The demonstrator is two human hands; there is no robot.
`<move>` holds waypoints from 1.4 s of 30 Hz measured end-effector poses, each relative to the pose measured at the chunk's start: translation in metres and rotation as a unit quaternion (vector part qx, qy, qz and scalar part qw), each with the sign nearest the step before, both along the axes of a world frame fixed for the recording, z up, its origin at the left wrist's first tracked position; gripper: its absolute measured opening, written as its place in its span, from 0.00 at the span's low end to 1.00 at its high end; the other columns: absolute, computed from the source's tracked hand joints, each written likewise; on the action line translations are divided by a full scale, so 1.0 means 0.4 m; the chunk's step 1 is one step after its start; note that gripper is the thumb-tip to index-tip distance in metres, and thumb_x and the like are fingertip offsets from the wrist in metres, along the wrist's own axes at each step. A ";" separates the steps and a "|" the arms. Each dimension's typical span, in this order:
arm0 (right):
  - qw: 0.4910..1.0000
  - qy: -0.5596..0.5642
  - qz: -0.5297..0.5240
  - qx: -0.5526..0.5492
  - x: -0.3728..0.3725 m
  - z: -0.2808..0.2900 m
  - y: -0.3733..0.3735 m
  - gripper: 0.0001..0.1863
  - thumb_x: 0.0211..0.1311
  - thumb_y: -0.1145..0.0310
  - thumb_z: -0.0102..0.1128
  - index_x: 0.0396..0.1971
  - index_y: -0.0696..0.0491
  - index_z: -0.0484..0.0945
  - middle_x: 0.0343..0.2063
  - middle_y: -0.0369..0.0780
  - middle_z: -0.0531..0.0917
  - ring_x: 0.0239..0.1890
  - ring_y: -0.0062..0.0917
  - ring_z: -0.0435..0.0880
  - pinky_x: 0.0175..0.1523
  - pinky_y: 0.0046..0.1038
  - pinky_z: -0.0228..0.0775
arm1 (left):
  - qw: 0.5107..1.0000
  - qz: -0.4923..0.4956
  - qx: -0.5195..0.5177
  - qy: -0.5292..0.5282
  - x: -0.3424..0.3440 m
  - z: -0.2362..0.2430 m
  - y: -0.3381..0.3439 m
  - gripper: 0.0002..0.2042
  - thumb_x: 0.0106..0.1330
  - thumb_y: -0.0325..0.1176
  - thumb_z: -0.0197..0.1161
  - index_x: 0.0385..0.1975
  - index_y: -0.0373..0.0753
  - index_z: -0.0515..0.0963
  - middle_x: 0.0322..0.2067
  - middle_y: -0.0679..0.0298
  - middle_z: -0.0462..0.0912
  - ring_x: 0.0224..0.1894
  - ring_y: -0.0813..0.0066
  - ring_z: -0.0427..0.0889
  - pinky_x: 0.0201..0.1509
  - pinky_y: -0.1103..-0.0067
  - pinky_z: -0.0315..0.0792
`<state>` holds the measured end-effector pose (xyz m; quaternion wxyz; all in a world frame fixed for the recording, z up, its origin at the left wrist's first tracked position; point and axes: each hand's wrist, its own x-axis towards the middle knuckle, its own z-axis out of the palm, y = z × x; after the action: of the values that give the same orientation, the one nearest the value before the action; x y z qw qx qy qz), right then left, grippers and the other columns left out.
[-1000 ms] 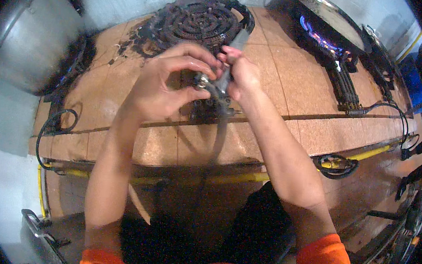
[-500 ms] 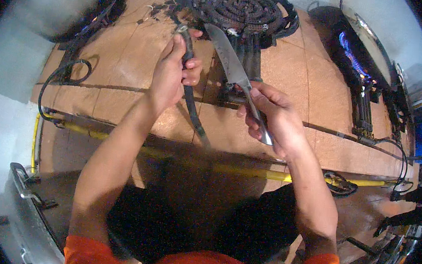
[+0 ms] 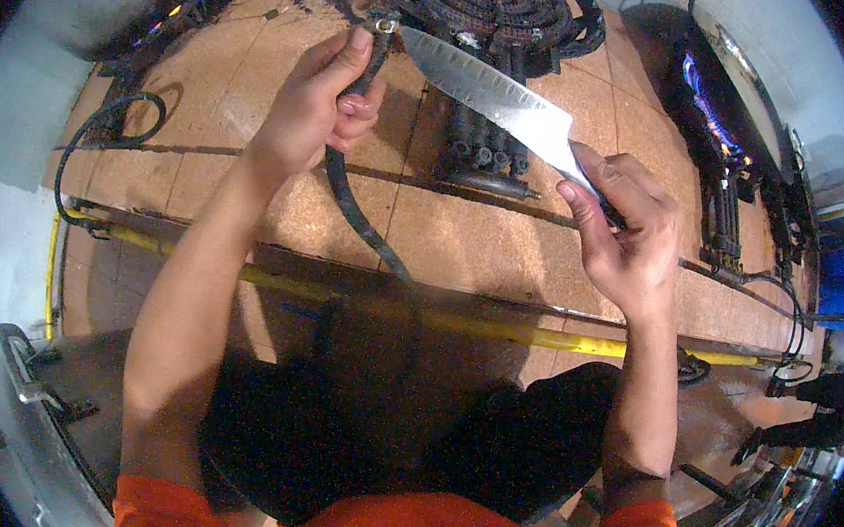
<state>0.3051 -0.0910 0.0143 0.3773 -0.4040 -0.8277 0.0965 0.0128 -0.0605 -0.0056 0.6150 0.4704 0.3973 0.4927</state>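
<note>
Glossy metal knife blade; matt, rubbery hose.

The left hand grips a dark hose near its metal-ringed end, the rest hanging over the counter edge. The right hand holds a knife by its handle, its tip at the hose's end; contact is unclear. Behind sits a round burner. At right, blue flames burn under a pan. A yellow pipe runs below.
</note>
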 end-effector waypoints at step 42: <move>0.999 -0.041 -0.005 0.010 0.008 -0.005 0.014 0.14 0.52 0.75 0.64 0.41 0.55 0.82 0.22 0.41 0.79 0.18 0.27 0.77 0.23 0.27 0.70 | 0.995 -0.034 -0.078 0.051 -0.012 -0.005 0.016 0.18 0.69 0.54 0.52 0.27 0.48 0.63 0.13 0.76 0.56 0.11 0.91 0.51 0.13 0.87 0.42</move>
<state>0.3085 -0.0856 0.0123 0.3473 -0.4081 -0.8414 0.0698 0.0080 -0.0542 -0.0077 0.6453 0.4582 0.4493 0.4144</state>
